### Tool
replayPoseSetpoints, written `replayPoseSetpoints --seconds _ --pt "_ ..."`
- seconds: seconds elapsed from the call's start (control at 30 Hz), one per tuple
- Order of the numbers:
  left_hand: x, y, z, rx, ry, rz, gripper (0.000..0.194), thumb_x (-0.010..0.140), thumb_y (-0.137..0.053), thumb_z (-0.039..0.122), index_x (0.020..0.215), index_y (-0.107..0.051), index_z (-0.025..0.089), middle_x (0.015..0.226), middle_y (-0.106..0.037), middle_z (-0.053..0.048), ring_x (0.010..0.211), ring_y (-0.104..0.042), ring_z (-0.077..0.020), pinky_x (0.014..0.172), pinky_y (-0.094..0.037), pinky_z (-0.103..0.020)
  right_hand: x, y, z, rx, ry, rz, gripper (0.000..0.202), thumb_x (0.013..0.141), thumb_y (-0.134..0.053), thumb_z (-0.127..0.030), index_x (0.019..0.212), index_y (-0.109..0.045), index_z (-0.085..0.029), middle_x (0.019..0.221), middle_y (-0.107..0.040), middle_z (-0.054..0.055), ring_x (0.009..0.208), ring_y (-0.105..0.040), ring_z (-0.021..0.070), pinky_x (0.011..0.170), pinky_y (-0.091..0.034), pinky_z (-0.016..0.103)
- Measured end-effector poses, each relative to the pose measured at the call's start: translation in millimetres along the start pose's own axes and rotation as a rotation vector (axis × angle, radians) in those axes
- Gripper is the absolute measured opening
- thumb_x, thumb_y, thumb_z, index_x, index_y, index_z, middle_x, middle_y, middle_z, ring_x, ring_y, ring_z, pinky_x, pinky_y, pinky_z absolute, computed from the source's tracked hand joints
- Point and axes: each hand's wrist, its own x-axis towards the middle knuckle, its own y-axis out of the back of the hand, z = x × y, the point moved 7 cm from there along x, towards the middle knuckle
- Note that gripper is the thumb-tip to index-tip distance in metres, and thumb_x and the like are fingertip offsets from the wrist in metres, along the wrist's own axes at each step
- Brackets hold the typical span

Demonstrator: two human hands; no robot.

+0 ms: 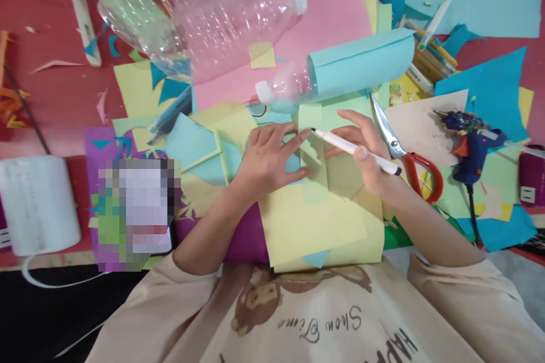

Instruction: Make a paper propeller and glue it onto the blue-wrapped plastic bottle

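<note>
My left hand (270,159) lies spread over pale blue and green paper, its fingers apart and nothing gripped. Held in my right hand (368,153) is a white marker (349,147), its dark tip pointing left toward my left index finger. Under and between both hands is a light green paper piece (313,150), partly covered. Yellow sheets (315,227) lie nearer my body. Red-handled scissors (411,161) rest just right of my right hand, blades slightly apart. Beyond the hands lies a clear bottle (289,82) partly wrapped in light blue paper (361,62).
More plastic bottles (238,17) lie on pink paper at the back. A blue glue gun (474,153) with a cord is at the right. A phone (147,204) and a white cylindrical object (38,204) are at the left. Markers (434,62) lie back right.
</note>
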Motion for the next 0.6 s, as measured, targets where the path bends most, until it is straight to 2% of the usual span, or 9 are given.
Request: replayPoseSetpoints --seconds 0.17,0.27,0.33,0.47,0.6 --pt "0.3 -1.3 -0.9 -0.002 0.002 0.025 0.071 0.073 -0.070 0.055 0.135 -0.051 0.026 0.124 -0.058 -0.013 0.114 -0.052 -0.0335 0.099 -0.034 -0.048 3.5 -3.8 10.9 0.046 -0.049 -0.042 0.060 0.092 -0.037 -0.063 0.141 -0.034 -0.029 0.115 -0.061 0.008 0.092 -0.069 0.0207 0.084 -0.054 0.035" --pt "0.0 -2.0 -1.7 0.003 0.008 0.037 0.071 0.073 -0.069 0.058 0.133 -0.053 0.025 0.124 -0.059 -0.013 0.113 -0.052 -0.0333 0.098 -0.034 -0.048 5.4 -2.4 12.0 0.080 -0.078 -0.022 0.059 0.090 -0.041 -0.064 0.137 -0.040 -0.029 0.112 -0.062 0.007 0.085 -0.070 0.0194 0.084 -0.054 0.036" --pt "-0.3 -2.3 -1.1 0.012 0.005 0.043 0.071 0.073 -0.069 0.058 0.133 -0.053 0.024 0.124 -0.060 -0.013 0.113 -0.053 -0.0330 0.098 -0.034 -0.047 6.9 3.7 7.7 0.108 -0.053 0.045 0.055 0.089 -0.044 -0.065 0.129 -0.047 -0.028 0.105 -0.063 0.005 0.080 -0.069 0.0189 0.081 -0.054 0.037" --pt "1.5 -2.9 1.9 0.028 0.025 0.029 0.071 0.073 -0.070 0.057 0.134 -0.052 0.025 0.124 -0.060 -0.013 0.113 -0.052 -0.0327 0.098 -0.034 -0.047 8.8 26.0 -4.5 0.205 0.028 0.231 0.028 0.090 -0.054 -0.046 0.106 -0.061 -0.025 0.082 -0.062 0.001 0.065 -0.062 0.0155 0.067 -0.052 0.034" --pt "8.3 -2.6 6.9 0.059 0.074 -0.048 0.073 0.073 -0.071 0.054 0.136 -0.051 0.023 0.127 -0.057 -0.014 0.115 -0.049 -0.0344 0.098 -0.034 -0.049 11.6 36.2 0.8 0.168 -0.069 0.261 0.011 0.087 -0.061 -0.030 0.092 -0.066 -0.021 0.079 -0.066 0.001 0.066 -0.062 0.0143 0.063 -0.051 0.030"
